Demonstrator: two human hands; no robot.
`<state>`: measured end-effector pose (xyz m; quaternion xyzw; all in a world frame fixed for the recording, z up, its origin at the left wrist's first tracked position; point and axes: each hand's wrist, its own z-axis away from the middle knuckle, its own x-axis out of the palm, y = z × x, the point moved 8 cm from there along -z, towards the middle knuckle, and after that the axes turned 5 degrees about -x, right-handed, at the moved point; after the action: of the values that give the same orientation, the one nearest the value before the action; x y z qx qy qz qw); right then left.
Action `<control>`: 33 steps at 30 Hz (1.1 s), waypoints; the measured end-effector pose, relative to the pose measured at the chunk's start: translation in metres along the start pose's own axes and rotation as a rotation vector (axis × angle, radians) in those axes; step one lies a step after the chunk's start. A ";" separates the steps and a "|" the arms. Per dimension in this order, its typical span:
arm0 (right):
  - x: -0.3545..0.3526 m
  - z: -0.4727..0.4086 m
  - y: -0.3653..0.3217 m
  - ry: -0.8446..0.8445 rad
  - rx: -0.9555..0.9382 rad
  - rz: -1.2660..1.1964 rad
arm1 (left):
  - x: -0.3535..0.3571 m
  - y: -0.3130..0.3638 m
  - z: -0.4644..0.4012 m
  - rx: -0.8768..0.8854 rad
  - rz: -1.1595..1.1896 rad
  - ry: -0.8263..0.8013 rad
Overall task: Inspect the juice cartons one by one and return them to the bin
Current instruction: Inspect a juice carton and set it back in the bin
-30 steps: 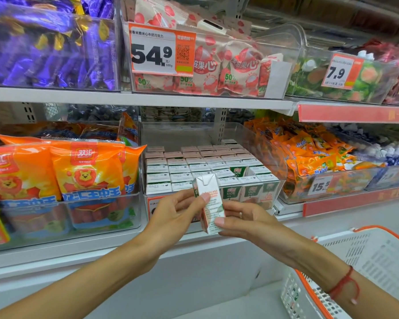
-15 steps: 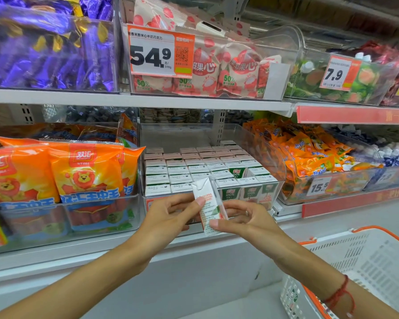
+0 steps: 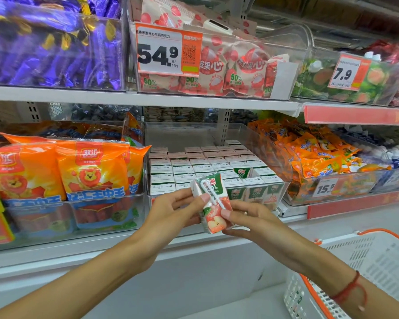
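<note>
White metal store shelf carrying clear rigid plastic bins; glossy orange crinkled snack bags at left. Middle clear plastic bin packed with rows of small rectangular juice cartons, flat white tops up. One small green, white and red paperboard juice carton held tilted just in front of bin, wrapped white straw across visible face, apple print below. Left hand and right hand pinching carton from either side, fingers curled. White perforated plastic basket, orange rim, lower right.
</note>
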<state>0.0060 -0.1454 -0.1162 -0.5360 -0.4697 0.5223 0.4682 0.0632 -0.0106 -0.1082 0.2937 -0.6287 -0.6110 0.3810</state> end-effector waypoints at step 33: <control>-0.013 0.013 -0.022 0.388 -0.295 0.355 | 0.003 0.018 0.006 0.133 -0.050 0.093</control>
<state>-0.0080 -0.1558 -0.0926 -0.7617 -0.3412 0.4100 0.3679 0.0585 -0.0088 -0.0902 0.3621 -0.6419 -0.5629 0.3742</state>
